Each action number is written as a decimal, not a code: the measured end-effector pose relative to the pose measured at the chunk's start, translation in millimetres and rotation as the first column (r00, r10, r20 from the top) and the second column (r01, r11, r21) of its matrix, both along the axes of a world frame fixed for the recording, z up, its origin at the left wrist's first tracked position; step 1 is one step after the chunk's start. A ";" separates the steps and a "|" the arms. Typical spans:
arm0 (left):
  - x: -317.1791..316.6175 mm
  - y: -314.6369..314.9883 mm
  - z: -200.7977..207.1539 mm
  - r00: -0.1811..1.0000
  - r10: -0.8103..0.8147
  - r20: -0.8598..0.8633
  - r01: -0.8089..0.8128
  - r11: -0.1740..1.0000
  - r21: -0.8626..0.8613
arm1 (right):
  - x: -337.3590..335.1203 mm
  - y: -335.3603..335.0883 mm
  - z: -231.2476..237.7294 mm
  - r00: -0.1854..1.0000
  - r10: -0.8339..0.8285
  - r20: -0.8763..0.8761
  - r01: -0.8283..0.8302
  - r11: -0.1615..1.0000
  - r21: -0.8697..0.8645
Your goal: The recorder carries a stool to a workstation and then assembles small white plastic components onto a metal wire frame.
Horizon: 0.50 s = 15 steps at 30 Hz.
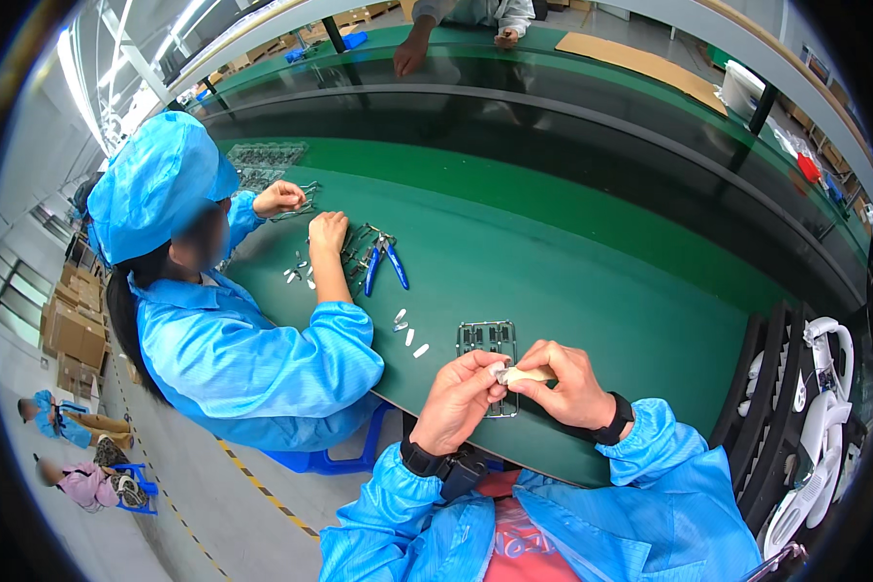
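Note:
Near the table's front edge, my left hand pinches a small whitish piece between thumb and fingertips. My right hand grips a cream-coloured, elongated tool-like piece, its tip meeting the whitish piece. Fingers cover much of both, so their exact kind is unclear. Just behind and below the hands lies a dark moulded-parts frame, partly hidden by them. Several small white oval pieces are scattered to the left of it.
At left, a co-worker in a blue cap and smock handles small parts. Blue-handled nippers lie by dark frames. Black racks with white curved housings stand at right. A dark conveyor belt runs behind; another person's hand is beyond it.

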<state>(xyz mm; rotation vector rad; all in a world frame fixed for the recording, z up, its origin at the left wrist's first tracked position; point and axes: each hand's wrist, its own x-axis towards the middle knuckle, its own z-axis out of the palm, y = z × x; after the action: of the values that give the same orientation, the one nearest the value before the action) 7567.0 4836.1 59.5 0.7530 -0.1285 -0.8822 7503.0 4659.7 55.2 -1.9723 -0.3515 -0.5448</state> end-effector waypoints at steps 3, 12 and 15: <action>0.5 0.7 -0.2 1.000 0.000 0.014 0.000 1.000 0.001 | 0.4 1.3 -0.1 1.000 -0.010 -0.011 0.010 1.000 0.006; -1.5 10.2 -1.4 0.997 -0.032 0.068 0.032 0.999 0.009 | 11.9 -23.7 -2.8 0.941 -0.308 -0.139 0.326 0.936 0.131; -0.8 5.2 2.0 0.999 0.017 0.037 -0.018 1.000 0.017 | 7.0 -22.2 -5.0 0.952 -0.282 -0.119 0.299 0.940 0.164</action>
<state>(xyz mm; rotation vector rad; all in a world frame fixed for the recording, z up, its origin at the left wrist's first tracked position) 7566.1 4841.3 61.5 0.7859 -0.1473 -0.8538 7509.9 4637.4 50.2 -1.8753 0.0512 -0.6453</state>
